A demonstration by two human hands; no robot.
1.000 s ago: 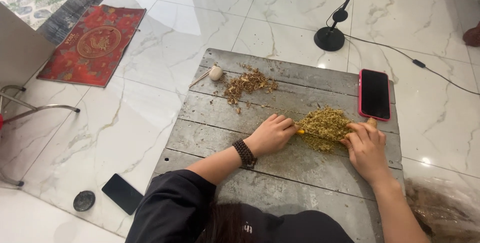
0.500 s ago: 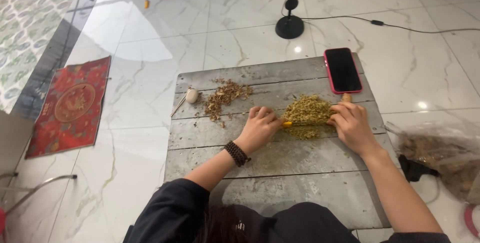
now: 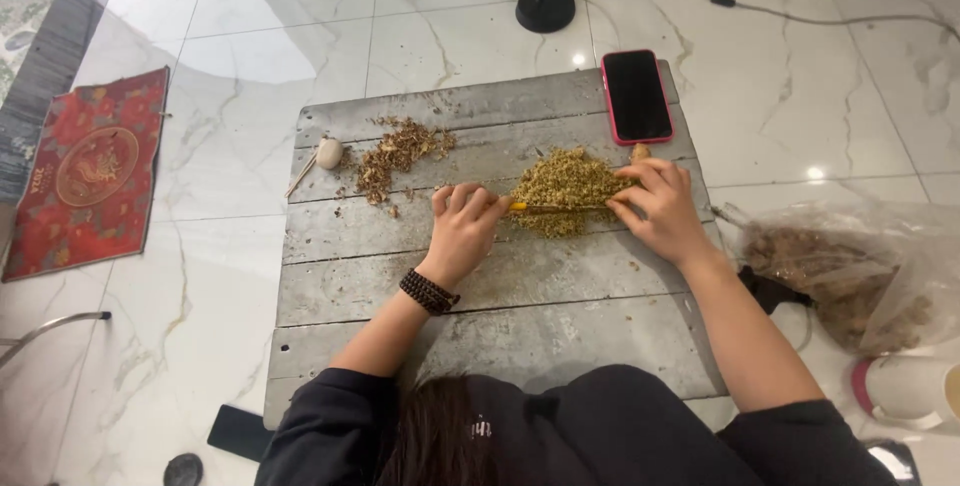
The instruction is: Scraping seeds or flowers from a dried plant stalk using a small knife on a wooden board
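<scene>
Left hand and right hand each grip one end of a thin yellow-handled blade, steadying it across the greenish chopped-herb pile

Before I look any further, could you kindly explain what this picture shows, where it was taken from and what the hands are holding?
There is no machine: a camera worn on a person's head looks down at their two bare hands. The left hand and right hand each grip one end of a thin blade with a yellow handle, laid across a heap of greenish-yellow chopped plant bits on a grey wooden board. Also on the board are a smaller brown heap, a small pale round thing and a phone in a red case.
</scene>
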